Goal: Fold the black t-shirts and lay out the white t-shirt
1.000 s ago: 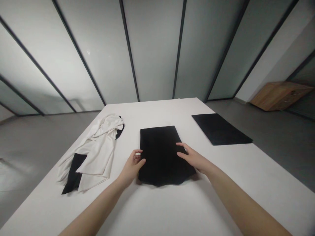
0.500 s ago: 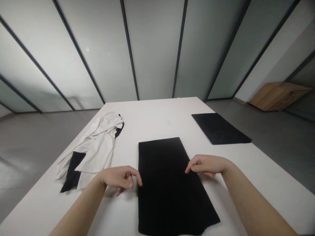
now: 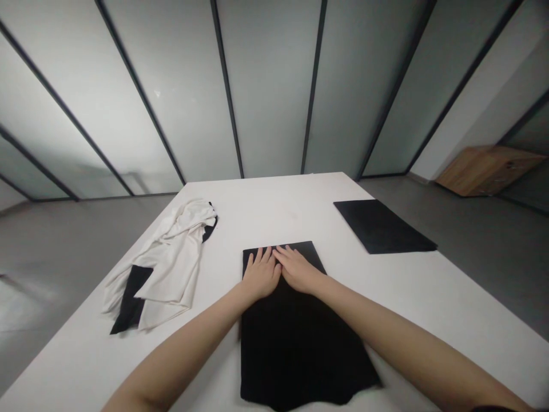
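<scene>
A long folded black garment [image 3: 295,343] lies flat on the white table [image 3: 429,297], running from the near edge toward the middle. My left hand [image 3: 261,273] rests palm down on its far end, fingers stretched out. My right hand [image 3: 297,268] lies flat right beside it, fingers also extended, the two hands touching side by side near the cloth's far edge. Neither hand holds anything.
A crumpled white garment with black parts [image 3: 165,263] lies at the left of the table. A flat folded black piece [image 3: 383,226] sits at the far right. Glass wall panels stand behind the table; a wooden box [image 3: 489,166] sits on the floor at right.
The black garment was drawn toward me and lengthened. My hands then left its side edges and came together, flat, on its far end.
</scene>
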`<state>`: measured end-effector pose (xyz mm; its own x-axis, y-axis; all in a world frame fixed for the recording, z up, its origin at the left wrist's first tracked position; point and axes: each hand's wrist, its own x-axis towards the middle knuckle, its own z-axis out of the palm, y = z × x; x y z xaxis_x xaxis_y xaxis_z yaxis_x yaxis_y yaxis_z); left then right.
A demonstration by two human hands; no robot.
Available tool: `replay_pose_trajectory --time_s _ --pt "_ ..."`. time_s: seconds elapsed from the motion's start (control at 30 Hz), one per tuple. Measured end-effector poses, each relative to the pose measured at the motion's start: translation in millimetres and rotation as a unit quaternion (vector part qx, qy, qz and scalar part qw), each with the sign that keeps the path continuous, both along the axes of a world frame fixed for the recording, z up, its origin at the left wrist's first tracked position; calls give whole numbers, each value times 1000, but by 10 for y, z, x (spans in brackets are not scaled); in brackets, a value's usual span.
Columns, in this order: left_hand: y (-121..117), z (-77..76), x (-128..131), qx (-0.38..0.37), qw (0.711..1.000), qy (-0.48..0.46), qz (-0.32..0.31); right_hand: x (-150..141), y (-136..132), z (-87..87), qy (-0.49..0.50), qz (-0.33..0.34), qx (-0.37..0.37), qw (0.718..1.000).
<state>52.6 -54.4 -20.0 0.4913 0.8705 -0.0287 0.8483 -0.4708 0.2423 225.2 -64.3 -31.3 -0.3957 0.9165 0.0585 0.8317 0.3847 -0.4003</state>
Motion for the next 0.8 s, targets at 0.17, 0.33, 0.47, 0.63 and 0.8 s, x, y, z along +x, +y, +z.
replay_pose_trajectory --time_s 0.17,0.33,0.47,0.63,0.8 --pt "71 -126 75 32 998 34 40 -22 52 25 -70 -43 -24 996" --pt "161 -139 -26 33 995 32 86 164 150 -29 -94 -97 -14 991" --pt "312 -156 -289 20 989 25 147 416 265 -152 -81 -160 -24 984" --pt "435 -150 -620 72 972 -2 223 694 296 -230 -52 -282 38 957" --pt "508 -118 -734 102 971 -61 209 802 260 -160 -20 -328 86 941"
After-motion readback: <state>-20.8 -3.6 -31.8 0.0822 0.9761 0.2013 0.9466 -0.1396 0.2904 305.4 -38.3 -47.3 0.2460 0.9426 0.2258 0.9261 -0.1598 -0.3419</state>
